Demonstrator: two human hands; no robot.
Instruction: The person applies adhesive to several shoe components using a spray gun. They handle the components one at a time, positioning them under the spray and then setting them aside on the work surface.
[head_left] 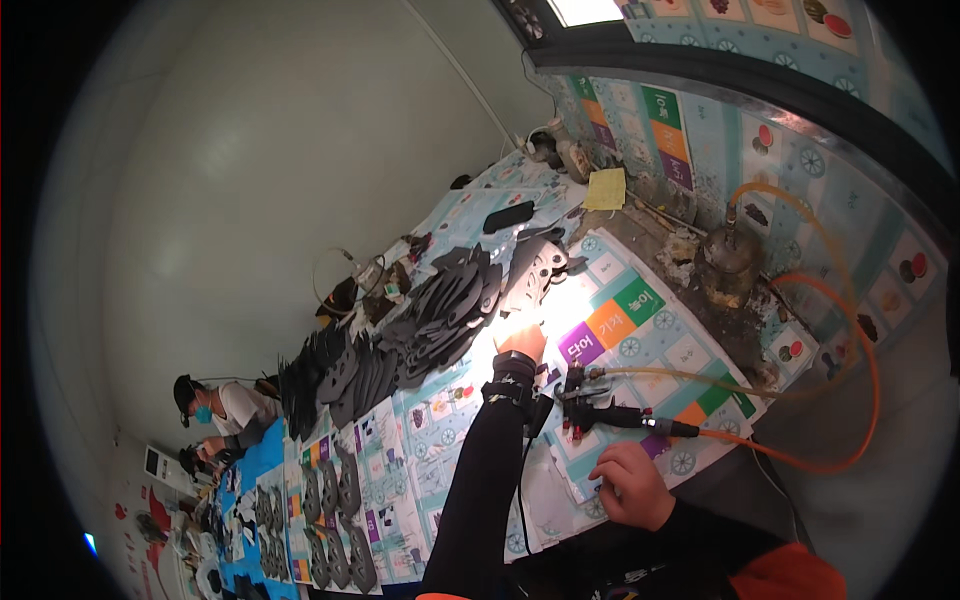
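hands at the pile of dark cut pieces

the left hand (522,343), in a long black sleeve with a black wrist strap, reaches toward twelve o'clock and rests at the near edge of the heap of flat dark grey cut pieces (440,310), in a patch of bright light; how far its fingers are curled, and whether they have hold of a piece, cannot be told. the right hand (632,485) lies at about four o'clock from the left one, loosely curled with knuckles up, pressing on the worktop covered with printed pale blue sheets (470,210), and grips nothing that shows. between the two hands lies a black spray gun with red fittings (600,412), its orange hose (850,400) looping out toward three o'clock. a grimy metal pot (728,262) stands at about two o'clock near the wall. more dark pieces lie in rows (335,520) toward eight o'clock, where another person in a black cap (215,410) bends over the same long worktop
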